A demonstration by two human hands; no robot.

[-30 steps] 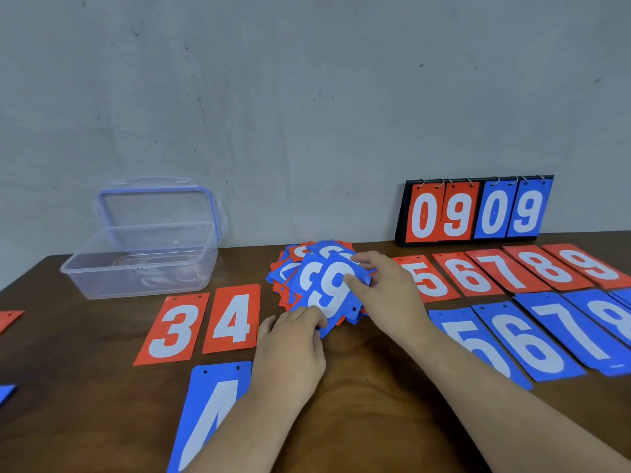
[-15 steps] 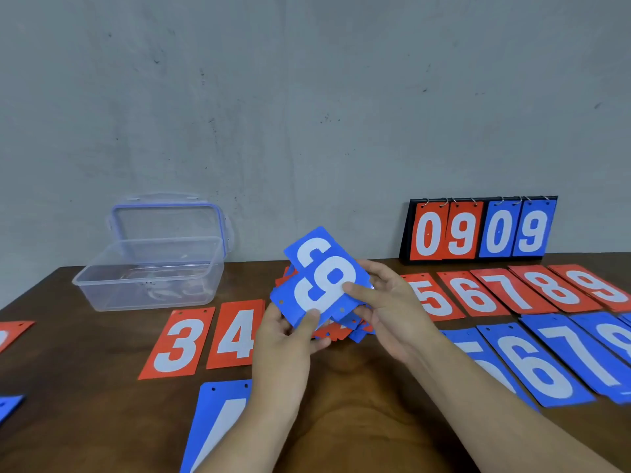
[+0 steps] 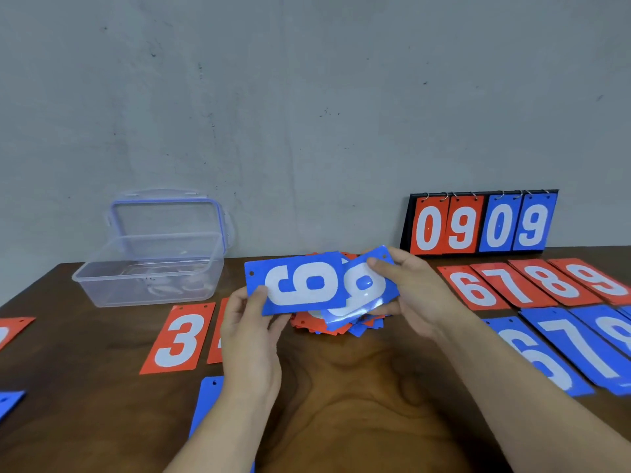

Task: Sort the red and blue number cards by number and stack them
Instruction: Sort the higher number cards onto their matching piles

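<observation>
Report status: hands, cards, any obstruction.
Left hand pinching blue card, right hand pinching second blue card. Both held over unsorted pile, overlapping. No obstruction seen toward blue row.

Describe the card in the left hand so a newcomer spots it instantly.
Look above the middle of the brown table, over the loose pile of red and blue cards. There the left hand pinches a blue card turned sideways, its white digit lying on its side. Unlike the bent card in the right hand, it is flat and overlaps in front.
</observation>
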